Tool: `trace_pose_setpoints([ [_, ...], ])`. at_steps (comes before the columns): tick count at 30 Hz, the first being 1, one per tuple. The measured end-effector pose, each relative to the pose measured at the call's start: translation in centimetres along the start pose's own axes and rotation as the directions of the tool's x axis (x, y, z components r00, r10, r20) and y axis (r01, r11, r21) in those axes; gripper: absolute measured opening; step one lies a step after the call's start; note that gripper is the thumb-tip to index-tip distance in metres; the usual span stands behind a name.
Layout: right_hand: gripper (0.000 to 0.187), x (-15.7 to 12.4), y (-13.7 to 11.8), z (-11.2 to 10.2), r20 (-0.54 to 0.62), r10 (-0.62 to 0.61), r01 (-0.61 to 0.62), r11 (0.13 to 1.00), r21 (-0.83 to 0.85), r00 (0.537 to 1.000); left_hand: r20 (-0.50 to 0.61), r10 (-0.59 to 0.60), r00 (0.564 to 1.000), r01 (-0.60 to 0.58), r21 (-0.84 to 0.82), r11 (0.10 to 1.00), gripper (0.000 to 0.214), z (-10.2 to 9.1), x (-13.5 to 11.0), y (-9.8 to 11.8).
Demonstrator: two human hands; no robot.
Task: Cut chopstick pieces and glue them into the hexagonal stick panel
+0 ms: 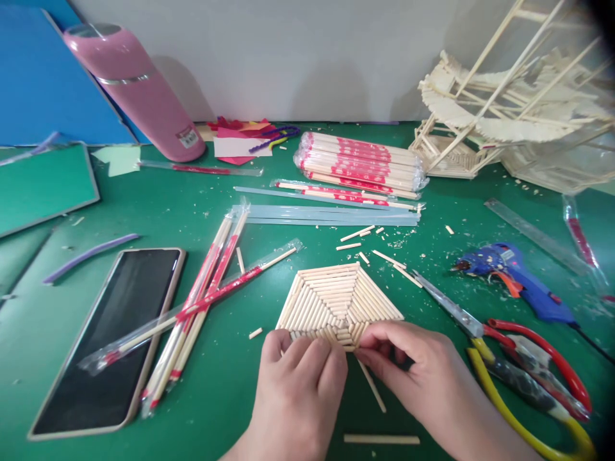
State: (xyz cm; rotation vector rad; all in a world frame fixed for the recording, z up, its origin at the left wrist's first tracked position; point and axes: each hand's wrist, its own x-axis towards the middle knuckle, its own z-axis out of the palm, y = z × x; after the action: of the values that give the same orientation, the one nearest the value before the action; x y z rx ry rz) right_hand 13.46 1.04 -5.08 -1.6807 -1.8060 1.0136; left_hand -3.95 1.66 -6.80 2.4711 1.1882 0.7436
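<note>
A many-sided panel of wooden sticks [331,294], laid in nested rows around a centre, lies on the green table. My left hand [300,378] curls its fingers over the panel's near left edge and grips it there. Thumb and forefinger of my right hand [418,365] are pinched together at the near right edge; what sits between their tips is hidden. A thin loose stick [373,387] extends toward me from beneath that edge. Closer to me, another cut stick [382,439] lies flat, apart from both hands.
On the right are long-nosed pliers [480,333] and a blue glue gun [519,275]. Wrapped chopsticks [206,301] partly cover a phone [110,339] at left. Behind are glue sticks [331,215], a chopstick bundle [360,163], a pink bottle [139,96] and a stick structure [509,109].
</note>
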Motion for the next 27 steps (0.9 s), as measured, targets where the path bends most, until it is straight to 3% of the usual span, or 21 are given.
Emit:
trace_pose_setpoints([
  [13,0.010,-0.8,0.2,1.1,-0.120,-0.160,0.149,0.984,-0.097,0.980,0.015,-0.020,1.000,0.019,0.051,0.999,0.014,0.5,-0.1,0.0],
  [27,0.009,-0.7,-0.3,1.0,-0.125,-0.080,0.071,0.995,-0.075,0.989,0.013,-0.017,1.000,0.017,0.044,0.999,0.020,0.3,0.1,0.2],
])
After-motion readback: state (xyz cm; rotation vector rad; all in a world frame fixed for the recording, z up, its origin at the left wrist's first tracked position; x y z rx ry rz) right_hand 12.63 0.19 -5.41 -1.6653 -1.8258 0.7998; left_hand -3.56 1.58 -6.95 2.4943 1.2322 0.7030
